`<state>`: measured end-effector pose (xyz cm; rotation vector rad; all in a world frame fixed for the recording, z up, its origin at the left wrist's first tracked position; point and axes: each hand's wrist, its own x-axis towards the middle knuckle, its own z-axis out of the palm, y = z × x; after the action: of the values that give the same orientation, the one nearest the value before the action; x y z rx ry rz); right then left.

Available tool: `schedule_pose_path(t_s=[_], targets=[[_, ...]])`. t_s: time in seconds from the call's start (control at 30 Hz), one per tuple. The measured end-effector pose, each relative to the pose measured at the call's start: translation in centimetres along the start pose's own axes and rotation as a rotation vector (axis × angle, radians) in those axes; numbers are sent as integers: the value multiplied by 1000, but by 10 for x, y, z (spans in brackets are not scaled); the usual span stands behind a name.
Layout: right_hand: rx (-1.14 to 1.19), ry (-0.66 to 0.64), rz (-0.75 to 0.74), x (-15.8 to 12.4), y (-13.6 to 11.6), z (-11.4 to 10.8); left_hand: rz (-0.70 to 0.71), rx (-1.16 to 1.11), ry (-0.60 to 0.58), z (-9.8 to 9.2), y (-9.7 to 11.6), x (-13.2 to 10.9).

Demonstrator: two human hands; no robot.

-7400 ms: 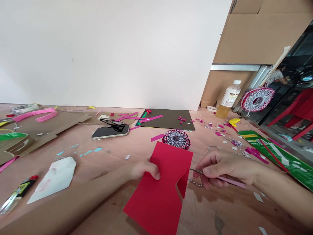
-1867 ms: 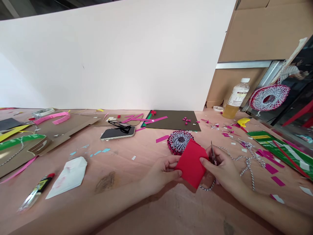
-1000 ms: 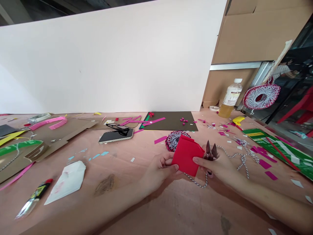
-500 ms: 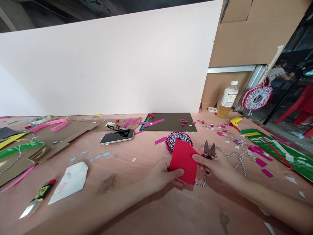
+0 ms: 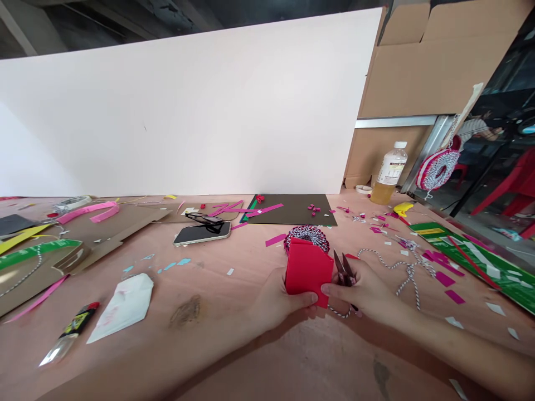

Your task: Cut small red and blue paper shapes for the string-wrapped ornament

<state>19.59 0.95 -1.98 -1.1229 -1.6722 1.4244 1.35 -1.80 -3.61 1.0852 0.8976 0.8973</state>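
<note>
The folded red paper [image 5: 307, 270], held just above the tabletop [image 5: 251, 345], is a compact packet with no cut showing. The left hand [image 5: 278, 301] pinches its lower edge in its fingers. At 3 o'clock the right hand [image 5: 368, 292] pinches its side and grips thread snips [image 5: 343, 267], blades parted and off the paper. The label on the bottle [image 5: 387, 175] at 1 o'clock is unreadable.

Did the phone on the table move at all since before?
No. The phone lies in the same spot as earlier, just left of the dark mat, with the glasses still resting on its far edge.
</note>
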Motion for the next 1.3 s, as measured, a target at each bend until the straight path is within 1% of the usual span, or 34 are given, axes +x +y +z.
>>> schedule_pose_path(t_s=[0.07, 0.13, 0.2, 0.3, 0.4, 0.47, 0.6, 0.63, 0.73, 0.8, 0.87, 0.97, 1.07, 1.17, 1.3], targets=[[6, -13, -19, -2, 0, 1, 20, 67, -5, 0, 3, -1], [-9, 9, -9, -3, 0, 1, 51, 128, -8, 0, 6, -1], [-29, 5, -13, -3, 0, 2, 86, 141, 18, 0, 7, -1], [-58, -63, -115, -3, 1, 3, 105, 122, 63, 0, 8, -1], [-67, -54, -162, -4, 3, 5, 92, 117, 42, 2, 9, -1], [-42, -56, -131, -4, 3, 4, 86, 110, 37, 2, 9, -2], [13, -133, -15, -2, 3, -2, 62, 27, 72, 0, 5, 0], [19, -125, 14, 0, 4, -4, 52, -4, 78, 0, 3, 1], [20, -19, 37, 4, 8, -9, 5, -43, 71, -3, -3, 4], [13, 12, 9, 7, 10, -11, -37, -16, 65, -3, -4, 4], [15, 8, -33, 8, 11, -13, -53, 1, 61, -2, -2, 3], [37, 18, -65, 11, 10, -18, 21, -31, 74, 0, 3, 2], [62, 46, -66, 14, 12, -23, 103, -35, 110, 1, 8, 2], [74, 72, -66, 18, 15, -26, 100, 4, 128, 0, 9, 3], [47, 117, -61, 19, 15, -28, 81, 48, 123, -1, 8, 3]])
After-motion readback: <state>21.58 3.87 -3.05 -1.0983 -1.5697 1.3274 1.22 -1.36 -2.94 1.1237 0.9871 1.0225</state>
